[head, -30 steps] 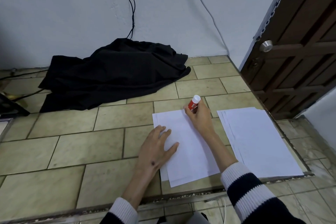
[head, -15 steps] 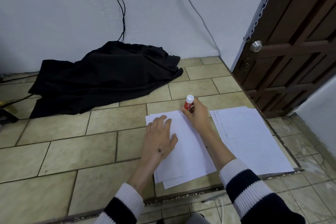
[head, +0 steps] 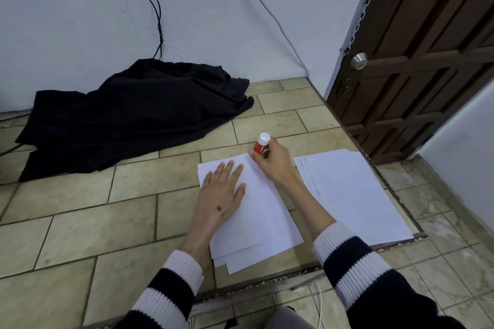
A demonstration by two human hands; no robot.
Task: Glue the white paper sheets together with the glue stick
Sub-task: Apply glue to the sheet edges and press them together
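A small stack of white paper sheets (head: 263, 218) lies on the tiled floor in front of me, slightly fanned at the near end. My left hand (head: 223, 191) rests flat on its upper left part, fingers spread. My right hand (head: 272, 161) grips a red glue stick (head: 261, 144) with a white end pointing up, its lower end at the far right corner of the top sheet. A second, larger stack of white sheets (head: 352, 196) lies to the right, apart from the first.
A black cloth (head: 133, 112) is heaped against the white wall at the back left, with dark cables (head: 156, 8) running down to it. A brown wooden door (head: 417, 61) stands at the right. A floor step edge (head: 267, 284) runs just in front of me.
My left hand has slid further up the sheet toward its far edge. The right hand with the glue stick stays at the sheet's far corner. The camera has shifted slightly.
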